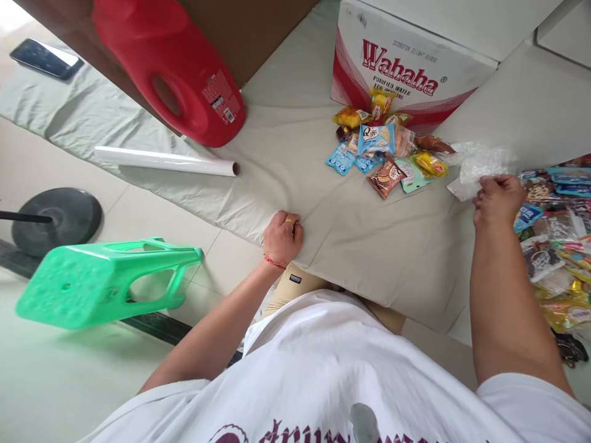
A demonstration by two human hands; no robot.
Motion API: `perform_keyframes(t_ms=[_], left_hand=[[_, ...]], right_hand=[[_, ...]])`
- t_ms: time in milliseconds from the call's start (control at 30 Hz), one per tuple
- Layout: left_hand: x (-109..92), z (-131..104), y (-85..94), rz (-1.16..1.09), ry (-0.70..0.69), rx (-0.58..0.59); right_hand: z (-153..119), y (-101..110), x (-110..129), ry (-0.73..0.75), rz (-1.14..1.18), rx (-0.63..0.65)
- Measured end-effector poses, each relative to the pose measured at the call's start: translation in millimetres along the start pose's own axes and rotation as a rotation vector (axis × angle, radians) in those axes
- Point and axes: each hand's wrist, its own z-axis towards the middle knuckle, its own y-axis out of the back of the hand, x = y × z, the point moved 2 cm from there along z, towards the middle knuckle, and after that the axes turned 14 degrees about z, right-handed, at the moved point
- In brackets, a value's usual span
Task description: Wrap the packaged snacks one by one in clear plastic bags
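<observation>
My left hand (283, 236) is a closed fist resting at the front edge of the cloth-covered surface (369, 246), with nothing visible in it. At the right, the fingers of my right hand (499, 198) are closed on crinkled clear plastic (487, 161). A white flat piece (460, 188) lies beside the plastic. Left of my right hand is a pile of wrapped snacks, among them a blue packet (376, 139), a brown packet (386, 176) and a yellow packet (430, 163). Many more packaged snacks (545, 257) lie right of my right forearm.
A white and red carton (410, 61) stands behind the snack pile. Toward the left are a red jug (184, 74), a white tube (166, 160) and a phone (45, 58). A green stool (78, 286) and a black round base (69, 221) are on the floor.
</observation>
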Motion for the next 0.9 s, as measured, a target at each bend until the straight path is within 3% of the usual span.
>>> perform_keyframes(t_ms=[67, 133, 300, 400, 533, 600, 700, 900], left_hand=[[0, 0, -0.1, -0.015, 0.004, 0.000], [2, 1, 0.4, -0.035, 0.009, -0.001], [-3, 0, 9.6, -0.239, 0.068, 0.033], [-33, -8, 15.2, -0.574, 0.088, 0.262], [-101, -31, 12.5, -1.158, 0.177, 0.890], [-128, -40, 9.4, -1.296, 0.219, 1.081], [-145, -44, 4.0, -1.325, 0.273, 1.095], [-132, -40, 7.2, -1.274, 0.270, 0.893]], right_hand=[[-37, 12, 10, -0.149, 0.220, 0.123], [-87, 21, 16, -0.527, 0.817, 0.289], [-202, 37, 29, -0.730, 1.049, 0.351], [-246, 35, 38, -0.878, 1.177, 0.379], [-276, 24, 51, -0.883, 1.067, 0.493], [-282, 18, 57, -0.801, 0.940, 0.528], [-285, 12, 65, -0.650, 0.821, 0.542], [-285, 9, 69, -0.606, 0.780, 0.561]])
